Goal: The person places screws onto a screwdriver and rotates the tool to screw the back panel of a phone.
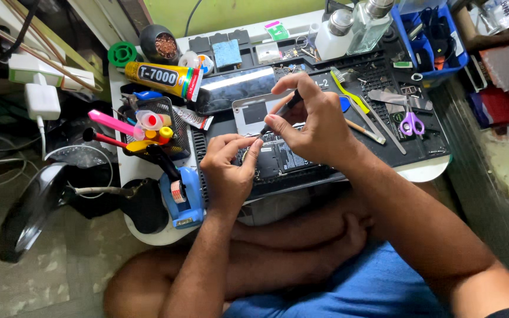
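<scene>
The low white table (pixel 148 232) carries a black work mat (pixel 419 147) that covers most of its top; the person sits cross-legged in front of it. At the mat's near edge lies the opened phone (pixel 278 160), back removed, dark internals facing up, its long axis running left to right across the person. A detached grey back panel (pixel 254 112) rests just beyond it, and a second dark phone (pixel 234 87) lies further out.

Left hand (pixel 228 174): fingers curled, thumb and fingertips pressed on the opened phone's left end, steadying it. Right hand (pixel 316 121): pinching a thin dark screwdriver (pixel 281 112) between thumb and forefinger, tip angled down and left toward the phone's upper left part. Both hands are over the phone; the left is in contact, while the right reaches it only through the tool. Whether the tip touches cannot be told.

Peripheral items: yellow glue tube (pixel 163 76) left of the mat, purple scissors (pixel 410 123) to the right, well apart from the hands.
</scene>
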